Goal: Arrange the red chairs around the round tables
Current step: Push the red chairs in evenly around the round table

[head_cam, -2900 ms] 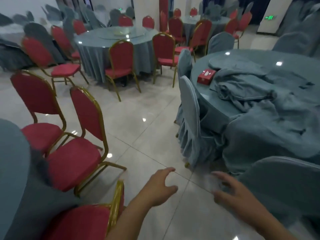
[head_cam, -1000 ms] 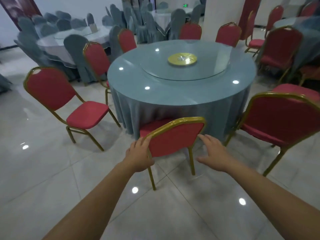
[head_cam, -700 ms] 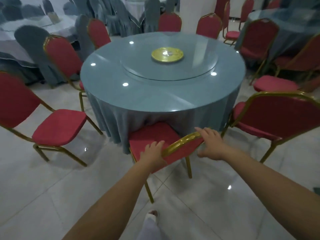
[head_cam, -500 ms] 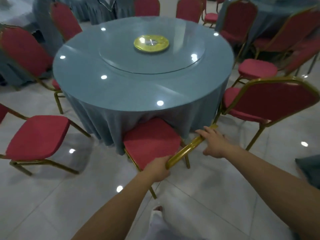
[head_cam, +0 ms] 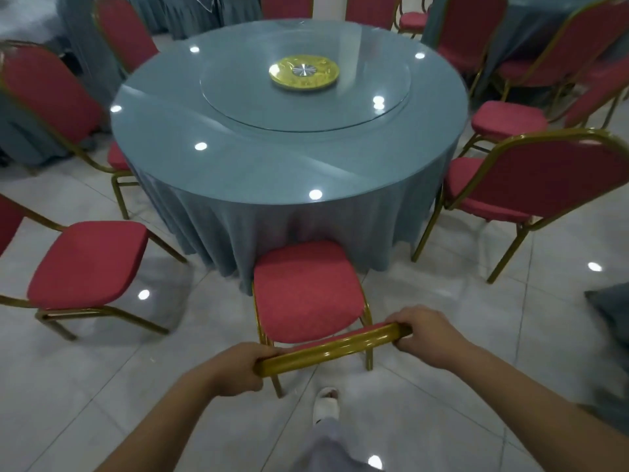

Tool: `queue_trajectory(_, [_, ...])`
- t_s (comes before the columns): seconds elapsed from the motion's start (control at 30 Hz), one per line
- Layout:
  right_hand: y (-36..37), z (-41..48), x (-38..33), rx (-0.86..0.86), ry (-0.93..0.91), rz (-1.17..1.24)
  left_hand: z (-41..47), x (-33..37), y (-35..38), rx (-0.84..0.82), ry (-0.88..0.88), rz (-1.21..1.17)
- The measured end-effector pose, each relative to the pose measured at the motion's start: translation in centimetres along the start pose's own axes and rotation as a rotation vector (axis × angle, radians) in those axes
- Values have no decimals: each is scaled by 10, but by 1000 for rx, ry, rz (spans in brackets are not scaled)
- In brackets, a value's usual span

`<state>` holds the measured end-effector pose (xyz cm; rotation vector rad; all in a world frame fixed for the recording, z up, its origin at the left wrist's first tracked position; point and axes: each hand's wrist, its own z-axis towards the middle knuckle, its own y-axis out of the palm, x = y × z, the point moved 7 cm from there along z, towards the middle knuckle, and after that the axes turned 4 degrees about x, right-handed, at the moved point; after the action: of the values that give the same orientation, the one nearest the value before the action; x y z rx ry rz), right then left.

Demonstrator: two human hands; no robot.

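A red chair (head_cam: 303, 291) with a gold frame stands right in front of me, its seat front touching the grey-blue cloth of the round table (head_cam: 265, 172). My left hand (head_cam: 235, 369) grips the left end of its gold top rail. My right hand (head_cam: 425, 330) grips the right end of the same rail. The backrest is seen edge-on from above. Another red chair (head_cam: 85, 264) stands to the left, angled toward the table. A third red chair (head_cam: 531, 185) stands at the right with its back to me.
A glass turntable with a gold centre disc (head_cam: 304, 72) sits on the table. More red chairs (head_cam: 47, 97) ring its far and left sides, and others (head_cam: 507, 119) stand at the right. My foot in a white slipper (head_cam: 326, 403) is behind the chair. Grey cloth (head_cam: 612, 311) lies at the right edge.
I walked from another table to this one and took the chair's top rail in both hands. Over the last second the chair slid in toward the table and I leaned over it.
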<state>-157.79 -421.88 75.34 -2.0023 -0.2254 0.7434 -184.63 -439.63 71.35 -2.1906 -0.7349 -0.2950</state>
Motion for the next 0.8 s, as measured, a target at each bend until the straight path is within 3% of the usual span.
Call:
queue_trajectory(0.13, [50,-52,-27,139,-51,87,-43,-29,16,152,-98,-20])
queue_trajectory(0.27, [83,-74,-25,220,100,-39,-63,-28,38,398,-114,18])
queue_trajectory(0.37, [87,-65,-24,256,146,-3,-63,-27,40,511,-102,-25])
queue_trajectory(0.6, [73,-15,-22,212,227,-44,-29,-30,9,459,-122,45])
queue_trajectory(0.8, [54,24,-35,201,241,-21,1,-42,-31,508,-176,27])
